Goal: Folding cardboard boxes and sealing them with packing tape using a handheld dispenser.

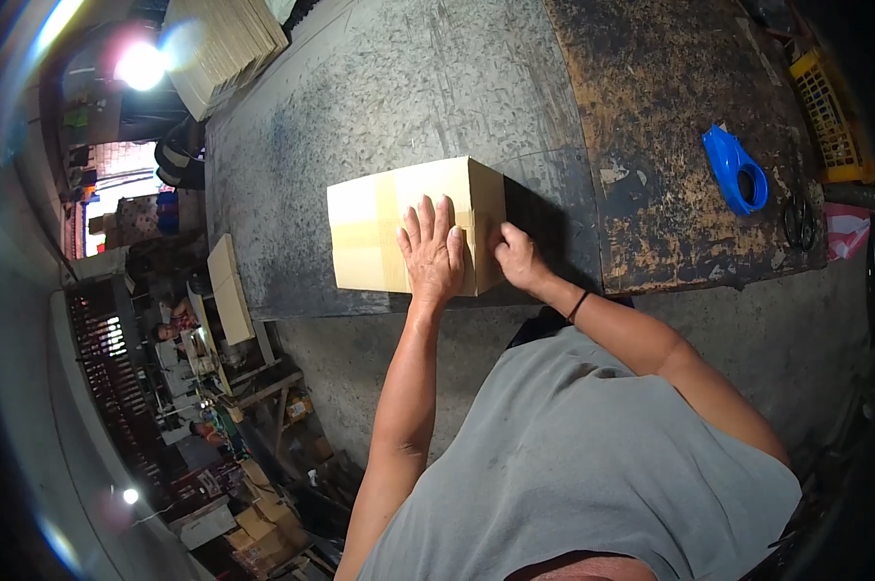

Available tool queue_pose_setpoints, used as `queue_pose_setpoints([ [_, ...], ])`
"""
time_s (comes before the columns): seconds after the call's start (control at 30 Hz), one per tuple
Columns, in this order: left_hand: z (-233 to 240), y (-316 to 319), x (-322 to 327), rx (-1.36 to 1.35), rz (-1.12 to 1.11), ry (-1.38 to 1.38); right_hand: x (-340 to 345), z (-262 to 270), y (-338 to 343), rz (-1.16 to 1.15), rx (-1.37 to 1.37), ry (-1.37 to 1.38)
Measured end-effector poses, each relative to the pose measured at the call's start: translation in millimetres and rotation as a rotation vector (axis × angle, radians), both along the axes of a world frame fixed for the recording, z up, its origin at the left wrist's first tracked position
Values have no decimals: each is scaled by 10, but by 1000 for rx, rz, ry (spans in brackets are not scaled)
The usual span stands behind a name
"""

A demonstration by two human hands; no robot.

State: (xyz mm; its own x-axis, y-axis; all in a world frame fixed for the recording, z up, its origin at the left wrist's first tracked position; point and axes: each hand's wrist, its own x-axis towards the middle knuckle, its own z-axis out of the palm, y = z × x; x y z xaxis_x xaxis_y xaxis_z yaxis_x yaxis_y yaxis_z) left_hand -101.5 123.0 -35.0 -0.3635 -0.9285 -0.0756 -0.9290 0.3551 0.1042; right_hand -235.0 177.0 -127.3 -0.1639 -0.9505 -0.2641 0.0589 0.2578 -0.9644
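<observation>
A closed cardboard box [358,240] with strips of tape on its top stands near the front edge of a dark, worn table [408,94]. My left hand [434,254] lies flat on top of the box near its right end, fingers spread and holding nothing. Against the box's right end face is my right hand [519,258], its fingers curled; whether something is between them cannot be seen. A blue tape dispenser [735,171] lies on the table's right part, with black-handled scissors [799,224] beside it.
Stacked flat cardboard [220,51] is at the upper left. A yellow plastic crate [829,116] stands beyond the right edge. A cardboard piece [230,290] is by the table's left edge. People sit at work farther left, near several cardboard boxes [267,526].
</observation>
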Motion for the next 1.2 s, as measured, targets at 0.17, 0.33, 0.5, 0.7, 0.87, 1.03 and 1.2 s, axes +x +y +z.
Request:
queue_pose_setpoints([
  [0.17, 13, -17, -39, -2, -16, 15, -57, -276, -8, -40, -17, 28],
  [0.33, 30, -7, -47, 8, -10, 20, -254, -215, -428, -126, -257, 180],
  [0.5, 10, -38, -25, -1, -11, 18, -217, -43, 28, 152, -561, 499],
  [0.7, 61, -22, -83, 27, -8, 18, -481, -399, -421, 69, -549, 651],
  [0.87, 21, -9, -7, 21, 5, 25, -356, -148, -136, 259, -574, 574],
  [1.03, 66, -13, -76, 28, 2, 10, -290, -398, -1, 237, -584, 586],
  [1.2, 33, -18, -44, 10, 3, 12, -532, -342, -524, 107, -623, 713],
])
